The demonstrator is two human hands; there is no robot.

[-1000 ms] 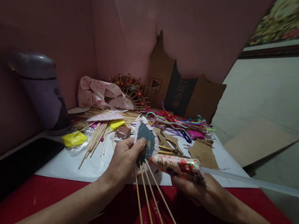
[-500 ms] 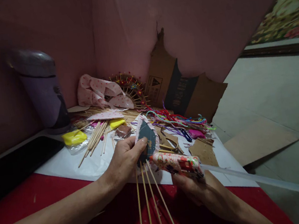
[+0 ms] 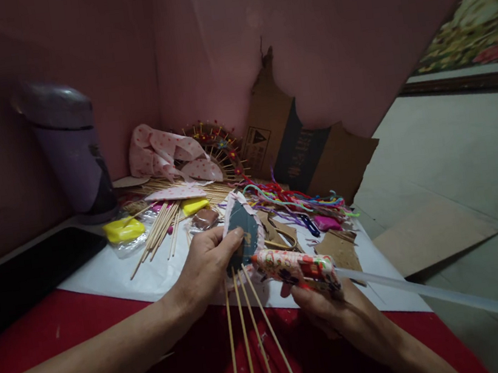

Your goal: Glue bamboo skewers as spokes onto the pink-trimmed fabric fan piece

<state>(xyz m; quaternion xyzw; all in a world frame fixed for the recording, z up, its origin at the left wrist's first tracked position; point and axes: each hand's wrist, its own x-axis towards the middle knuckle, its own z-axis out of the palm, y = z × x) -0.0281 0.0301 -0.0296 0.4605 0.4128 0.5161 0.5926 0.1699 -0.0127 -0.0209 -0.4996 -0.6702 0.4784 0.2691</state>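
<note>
Gluing seems in hand: over the worktop [image 3: 43,333], the left hand [image 3: 205,269] pinches the dark card [image 3: 241,217], sticks [image 3: 245,334] pointing near; the right hand [image 3: 327,311] has fingers wrapped round the glue gun [image 3: 282,263]. Next calls for steady aim.

Three long sticks [image 3: 245,334] (their near ends unseen) run past the bottom edge.

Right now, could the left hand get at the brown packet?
Probably not while full: the left hand holds the dark leaf-shaped piece. Otherwise the brown packet lies just beyond, way seemingly free.
</note>
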